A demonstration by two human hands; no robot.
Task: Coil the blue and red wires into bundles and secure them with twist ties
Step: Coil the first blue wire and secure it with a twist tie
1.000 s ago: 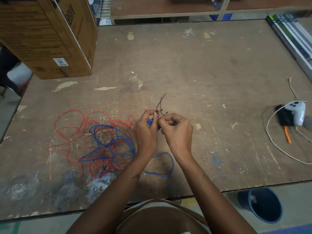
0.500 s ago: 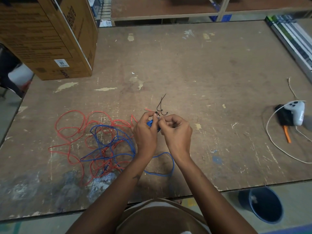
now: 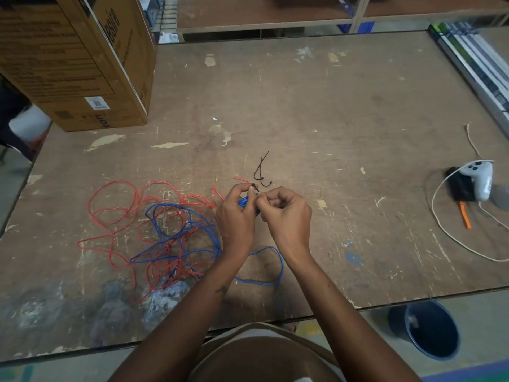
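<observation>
Scuffed wooden counter (image 3: 316, 111), cardboard box (image 3: 74, 64) at the far left. Little has changed since a moment ago: my hands stay together mid-counter. My left hand (image 3: 235, 216) has its fingers pinched on a small blue wire bundle (image 3: 245, 202), a black twist tie (image 3: 254, 186) at its fingertips. My right hand (image 3: 286, 213) is pinched onto that tie. Two spare ties (image 3: 261, 172) lie just beyond. The loose blue wire (image 3: 176, 232) and red wire (image 3: 115, 202) sprawl tangled to the left.
</observation>
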